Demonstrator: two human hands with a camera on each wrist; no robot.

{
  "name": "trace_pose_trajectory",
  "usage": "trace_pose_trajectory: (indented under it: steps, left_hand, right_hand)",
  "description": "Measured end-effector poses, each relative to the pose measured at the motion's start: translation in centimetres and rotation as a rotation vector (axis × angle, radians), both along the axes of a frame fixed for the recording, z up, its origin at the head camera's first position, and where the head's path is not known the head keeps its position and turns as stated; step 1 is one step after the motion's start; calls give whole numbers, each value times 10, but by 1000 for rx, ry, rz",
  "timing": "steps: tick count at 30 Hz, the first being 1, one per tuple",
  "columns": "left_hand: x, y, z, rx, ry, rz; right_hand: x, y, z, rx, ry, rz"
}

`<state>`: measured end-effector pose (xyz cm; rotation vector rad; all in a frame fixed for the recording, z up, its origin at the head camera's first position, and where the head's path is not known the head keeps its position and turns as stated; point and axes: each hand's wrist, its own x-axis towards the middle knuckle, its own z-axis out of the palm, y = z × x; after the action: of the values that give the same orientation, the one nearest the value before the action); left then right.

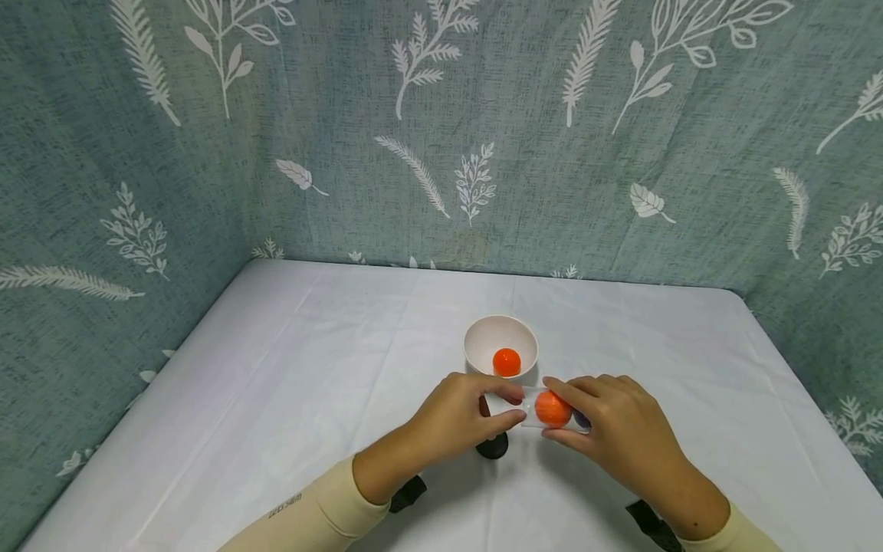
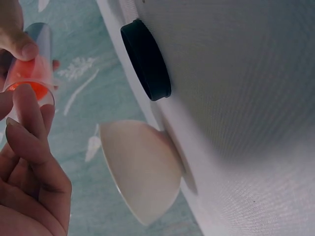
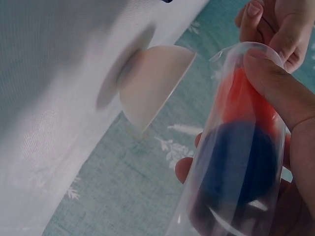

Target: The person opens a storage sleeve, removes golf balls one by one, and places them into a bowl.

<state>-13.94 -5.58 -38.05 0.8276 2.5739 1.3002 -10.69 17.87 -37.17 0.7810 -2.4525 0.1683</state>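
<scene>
My right hand [image 1: 614,425] grips a clear plastic tube [image 3: 194,209] around its sides, thumb on top. Inside it, an orange ball [image 1: 553,409] sits near the mouth, with a dark blue ball [image 3: 239,162] behind it. My left hand [image 1: 451,418] is at the tube's mouth, thumb and forefinger spread apart with a gap between their tips; in the left wrist view its fingers [image 2: 30,110] overlap the rim. Below the left hand, a black round cap [image 2: 146,60] lies on the table, partly covered in the head view.
Just beyond the hands stands a white bowl [image 1: 483,346] with an orange ball [image 1: 507,362] in it. A white cloth [image 1: 331,368] covers the table. Green leaf-patterned fabric [image 1: 517,153] rises behind it and along the sides.
</scene>
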Motion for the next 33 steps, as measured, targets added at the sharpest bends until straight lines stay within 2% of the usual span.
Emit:
trace_pose_trajectory:
  steps: [8, 19, 25, 33]
  left_hand:
    - [-1, -1, 0, 2, -49, -3]
    - [-3, -3, -3, 78, -135, -16]
    - [-4, -3, -4, 98, -173, -36]
    - [-6, -4, -4, 110, -232, -67]
  right_hand:
    - [-1, 2, 2, 1, 1, 7]
    - [-2, 4, 2, 13, -43, -27]
    - [-2, 5, 3, 18, -33, -28]
    - [-1, 5, 5, 23, -73, -46]
